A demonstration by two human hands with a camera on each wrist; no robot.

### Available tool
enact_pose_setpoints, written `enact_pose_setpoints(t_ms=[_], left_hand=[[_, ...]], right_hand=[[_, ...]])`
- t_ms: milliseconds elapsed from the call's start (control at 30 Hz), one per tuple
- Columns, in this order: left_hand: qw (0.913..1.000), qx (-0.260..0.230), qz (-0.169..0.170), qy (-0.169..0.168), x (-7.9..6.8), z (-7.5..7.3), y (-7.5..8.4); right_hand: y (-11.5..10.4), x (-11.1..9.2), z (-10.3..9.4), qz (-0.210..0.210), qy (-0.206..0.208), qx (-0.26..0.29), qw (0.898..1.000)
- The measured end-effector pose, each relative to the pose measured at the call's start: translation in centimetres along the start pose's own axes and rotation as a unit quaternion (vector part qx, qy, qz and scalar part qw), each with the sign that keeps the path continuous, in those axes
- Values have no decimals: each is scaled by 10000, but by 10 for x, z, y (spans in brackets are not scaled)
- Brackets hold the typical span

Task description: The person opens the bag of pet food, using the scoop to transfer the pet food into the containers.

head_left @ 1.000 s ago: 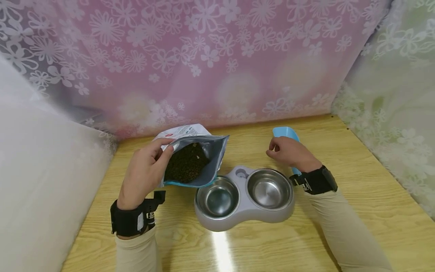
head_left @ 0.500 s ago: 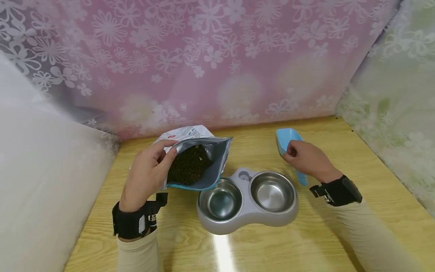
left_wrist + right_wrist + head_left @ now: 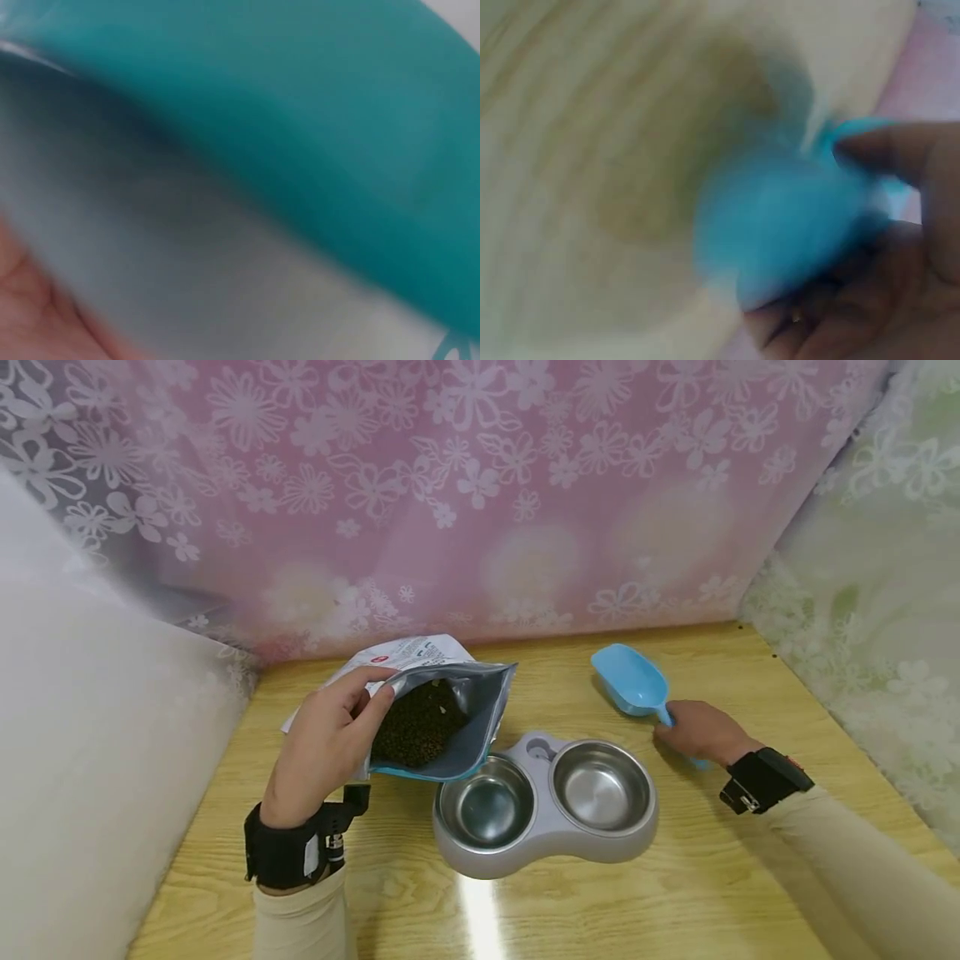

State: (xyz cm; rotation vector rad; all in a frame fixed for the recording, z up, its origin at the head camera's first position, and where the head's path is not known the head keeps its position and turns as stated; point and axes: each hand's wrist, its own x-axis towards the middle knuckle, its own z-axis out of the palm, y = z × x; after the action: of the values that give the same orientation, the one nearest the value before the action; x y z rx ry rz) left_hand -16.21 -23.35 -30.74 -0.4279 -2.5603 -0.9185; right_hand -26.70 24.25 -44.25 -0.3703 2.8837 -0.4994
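Observation:
My left hand (image 3: pixel 322 747) pinches the near left rim of an open foil-lined bag (image 3: pixel 480 722), thumb inside view and fingers behind the edge. Dark brown pellets (image 3: pixel 416 727) lie inside it. The left wrist view is filled by the bag's teal face (image 3: pixel 337 127), with part of the palm at lower left. At right, my right hand (image 3: pixel 705 731) grips the handle of a light blue scoop (image 3: pixel 630 681), whose bowl points to the back left and holds nothing. In the blurred right wrist view, the blue handle (image 3: pixel 780 217) lies between thumb and curled fingers.
A grey double pet bowl (image 3: pixel 555 831) with two steel dishes stands between the hands; the bag's mouth overhangs its left dish (image 3: pixel 487 810). Flowered pink cloth (image 3: pixel 480 527) hangs behind the wooden table (image 3: pixel 390 902), with a white wall at left and green-patterned cloth at right.
My right hand has moved from over the scoop down to its handle and taken hold of it; the scoop has turned, its bowl swinging left. My left hand and the bag stay nearly still.

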Motion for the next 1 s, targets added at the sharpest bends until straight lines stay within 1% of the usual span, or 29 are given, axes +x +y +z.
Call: enact_pose_setpoints(t_ms=[67,133,233,333,433,567,667,833,1000], left_hand=[[10000,0,-20,-24,-1,0,0],[10000,-9,-30,-65,-2,0,-1],[9999,9,-2,-164,-2,1,0],[9996,19,45,-264,0,2,1],[9995,22,51,-296,2,2,3],[9994,-11,46,-340,3,1,5],[9994,-60,57,-341,3,1,5],[9998,-46,148,-154,4,0,1],[9999,-23,152,-14,5,-2,-6]], right_hand=[[8,6,7,-179,226,229,9993],[17,11,14,-261,436,406,9979],[30,15,22,-186,684,534,9961],[39,17,27,-77,932,432,9947],[45,21,29,-150,830,479,9953],[49,26,31,-157,463,634,9968],[48,28,31,-183,326,571,9977],[43,32,26,-342,427,181,9983],[39,44,25,-487,529,-137,9973]])
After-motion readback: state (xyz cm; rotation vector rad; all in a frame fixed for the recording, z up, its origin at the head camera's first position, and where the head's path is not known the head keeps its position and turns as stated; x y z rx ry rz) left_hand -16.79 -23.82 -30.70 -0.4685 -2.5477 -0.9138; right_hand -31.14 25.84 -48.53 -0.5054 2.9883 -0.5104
